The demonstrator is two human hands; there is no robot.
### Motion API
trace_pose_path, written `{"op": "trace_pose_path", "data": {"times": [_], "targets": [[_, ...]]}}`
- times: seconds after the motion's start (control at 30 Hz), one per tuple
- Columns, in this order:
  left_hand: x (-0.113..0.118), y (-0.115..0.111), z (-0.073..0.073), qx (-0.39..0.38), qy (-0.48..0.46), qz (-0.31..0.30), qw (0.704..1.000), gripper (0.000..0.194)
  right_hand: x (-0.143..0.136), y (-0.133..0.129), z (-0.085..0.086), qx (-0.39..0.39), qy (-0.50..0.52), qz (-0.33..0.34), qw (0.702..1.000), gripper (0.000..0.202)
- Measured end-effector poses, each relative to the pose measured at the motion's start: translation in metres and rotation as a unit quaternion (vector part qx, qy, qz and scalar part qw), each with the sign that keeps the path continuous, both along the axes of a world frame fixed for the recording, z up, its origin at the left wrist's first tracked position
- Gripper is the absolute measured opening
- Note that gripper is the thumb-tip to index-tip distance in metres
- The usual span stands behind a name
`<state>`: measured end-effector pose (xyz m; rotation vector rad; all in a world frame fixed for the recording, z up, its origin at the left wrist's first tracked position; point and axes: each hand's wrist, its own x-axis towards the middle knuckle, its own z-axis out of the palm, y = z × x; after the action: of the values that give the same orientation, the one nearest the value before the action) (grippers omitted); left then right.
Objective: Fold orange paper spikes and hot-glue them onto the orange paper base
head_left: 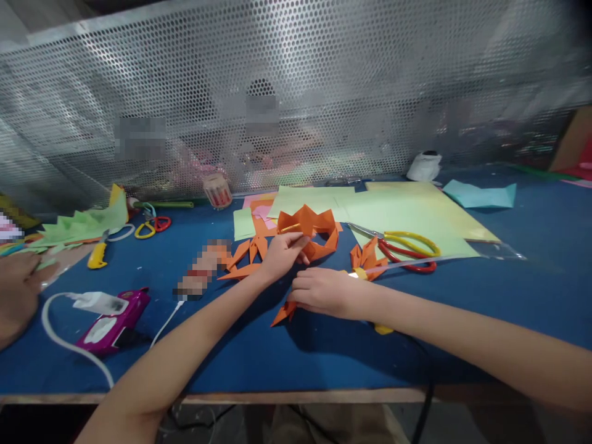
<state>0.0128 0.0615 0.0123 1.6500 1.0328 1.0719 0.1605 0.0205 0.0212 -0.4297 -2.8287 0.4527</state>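
Observation:
An orange paper crown (326, 248) with folded points stands on the blue table. My left hand (283, 254) is closed on its near side, thumb and fingers pinching the paper. Just below, my right hand (324, 292) has its fingers curled over a folded orange paper piece (283, 314), whose pointed end sticks out to the left. More folded orange pieces (252, 250) lie left of the crown, and another orange cluster (367, 256) sits to its right. Under my right forearm a yellow tool (383, 330), mostly hidden, has a translucent stick (407, 262) near it.
Large scissors (409, 250) lie on pale green sheets (407, 213) at the right. Leftward are a purple power strip (123, 320) with a white plug, a yellow cutter (98, 251), small scissors (152, 227) and another person's hand (16, 296). A perforated metal screen (296, 80) stands behind.

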Motion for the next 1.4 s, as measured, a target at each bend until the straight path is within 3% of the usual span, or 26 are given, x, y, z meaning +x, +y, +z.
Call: {"op": "trace_pose_path", "data": {"times": [0.1,0.23,0.43,0.53,0.7,0.93,1.4], "targets": [[-0.001,0.0,0.001,-0.002,0.001,-0.002,1.0,0.039,-0.001,-0.001,0.001,-0.028,0.053,-0.024,0.998,0.025],[-0.002,0.001,0.0,0.006,-0.01,0.001,1.0,0.028,0.006,0.004,0.011,-0.087,0.175,-0.132,0.972,0.026],[0.003,-0.003,-0.001,-0.009,-0.039,0.017,0.999,0.032,0.026,0.023,0.034,-0.166,0.347,-0.301,0.873,0.027],[0.004,-0.006,0.001,-0.005,-0.051,0.022,0.998,0.031,0.03,0.031,0.044,-0.196,0.38,-0.34,0.837,0.028],[0.005,-0.006,0.0,0.005,-0.059,0.021,0.998,0.029,0.027,0.032,0.042,-0.255,0.335,-0.33,0.845,0.017],[0.006,-0.008,-0.005,0.028,-0.065,0.004,0.998,0.028,0.021,0.032,0.026,-0.238,0.335,-0.363,0.836,0.019],[0.006,-0.005,-0.007,0.052,-0.041,0.039,0.997,0.023,0.021,0.037,0.023,-0.235,0.338,-0.352,0.84,0.016]]}}
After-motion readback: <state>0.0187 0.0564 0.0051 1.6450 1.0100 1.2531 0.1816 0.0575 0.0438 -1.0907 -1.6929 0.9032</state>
